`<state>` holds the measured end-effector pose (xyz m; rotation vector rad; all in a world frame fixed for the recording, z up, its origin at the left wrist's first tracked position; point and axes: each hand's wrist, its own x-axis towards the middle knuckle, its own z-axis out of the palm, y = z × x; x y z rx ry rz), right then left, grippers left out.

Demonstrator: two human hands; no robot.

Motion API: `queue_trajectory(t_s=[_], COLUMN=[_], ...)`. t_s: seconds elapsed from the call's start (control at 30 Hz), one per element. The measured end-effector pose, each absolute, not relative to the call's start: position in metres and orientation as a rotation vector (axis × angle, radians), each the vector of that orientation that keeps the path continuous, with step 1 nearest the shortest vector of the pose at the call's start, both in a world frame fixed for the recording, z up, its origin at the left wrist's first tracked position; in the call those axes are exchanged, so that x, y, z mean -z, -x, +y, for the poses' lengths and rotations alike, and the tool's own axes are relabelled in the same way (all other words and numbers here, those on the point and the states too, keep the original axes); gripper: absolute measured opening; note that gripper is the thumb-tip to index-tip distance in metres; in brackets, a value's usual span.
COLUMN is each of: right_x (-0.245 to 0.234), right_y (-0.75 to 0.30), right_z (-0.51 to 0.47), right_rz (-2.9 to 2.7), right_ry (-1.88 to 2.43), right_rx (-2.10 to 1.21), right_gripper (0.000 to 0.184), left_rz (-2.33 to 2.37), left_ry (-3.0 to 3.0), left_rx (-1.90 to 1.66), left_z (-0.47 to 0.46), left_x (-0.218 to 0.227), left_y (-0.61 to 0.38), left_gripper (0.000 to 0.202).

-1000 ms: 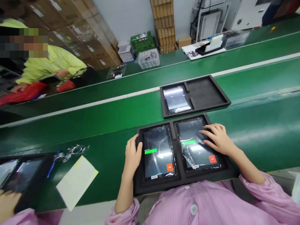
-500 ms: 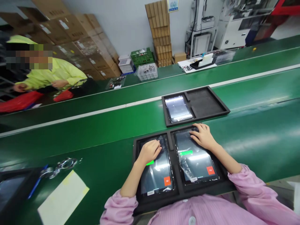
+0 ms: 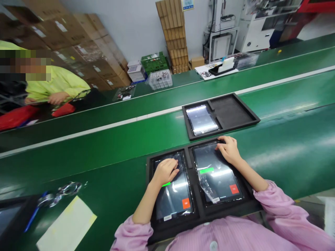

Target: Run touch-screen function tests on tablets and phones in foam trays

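Note:
A black two-slot tray (image 3: 198,200) lies in front of me with a film-covered tablet in each slot. My left hand (image 3: 164,171) is over the upper part of the left tablet (image 3: 173,203), fingers curved downward and thumb apart, holding nothing. At the top right corner of the right tablet (image 3: 218,184) is my right hand (image 3: 230,150); its fingers bend over the edge and its thumb is spread toward the screen. Both screens show a green bar and a red square marked Fail. Part of the left green bar is hidden behind my left wrist.
Beyond, another black tray (image 3: 237,113) holds one tablet (image 3: 201,119) in its left slot. To the left lie a paper sheet (image 3: 67,225), a blue pen (image 3: 31,219) and a shiny metal object (image 3: 68,189). A co-worker in yellow (image 3: 59,82) sits across the green bench.
The right hand has shifted slightly up and right, its fingers more drawn in at the tablet's corner. The left hand stays over its tablet. My view has turned slightly.

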<state>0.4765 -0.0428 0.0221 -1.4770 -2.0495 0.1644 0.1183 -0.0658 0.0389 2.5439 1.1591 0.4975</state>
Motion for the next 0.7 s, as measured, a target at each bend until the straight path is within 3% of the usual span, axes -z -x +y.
queue_trajectory(t_s=[0.43,0.7], right_x=[-0.022,-0.028], right_y=[-0.475,-0.459], right_z=[-0.038,-0.039], right_rz=[-2.032,-2.066], right_ry=[1.598,1.909], right_rx=[-0.056,0.007], right_gripper=[0.042,0.032], left_rz=[1.662,1.401], left_ry=[-2.499,-2.460], left_rx=[-0.702,-0.190], left_z=[-0.059,-0.019], left_x=[-0.040,-0.059], left_y=[-0.116,-0.135], left_gripper=[0.058,0.052])
